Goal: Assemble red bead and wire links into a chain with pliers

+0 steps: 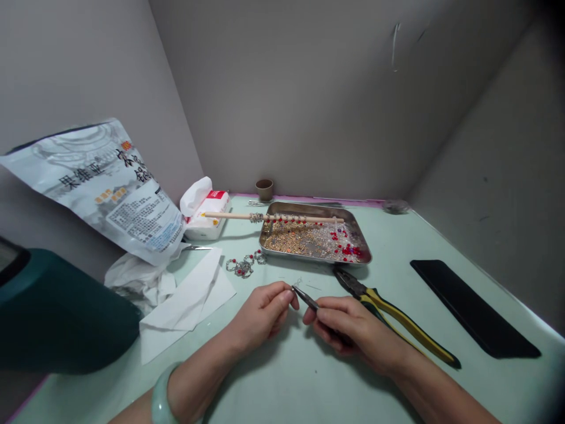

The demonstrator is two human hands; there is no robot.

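My right hand [348,327] is wrapped round a small pair of pliers [305,298], whose narrow tip points left. That tip meets the pinched thumb and finger of my left hand [274,307]; whatever small piece lies between them is too tiny to make out. Just beyond the fingertips a thin wire piece [298,282] lies on the table. A beaded chain [242,268] with red beads rests farther back on the left. Behind my hands stands a metal tray [309,257] of gold, clear and red beads, with a wooden stick [238,216] laid across it, carrying wire and beads.
Large combination pliers [410,324] with yellow-green handles lie on the right, beside a black flat strip [472,309]. Folded paper [185,306], a tissue pack [212,215], a silver bag [119,194] and a dark green container [66,312] take up the left. A small cup [264,189] stands by the wall.
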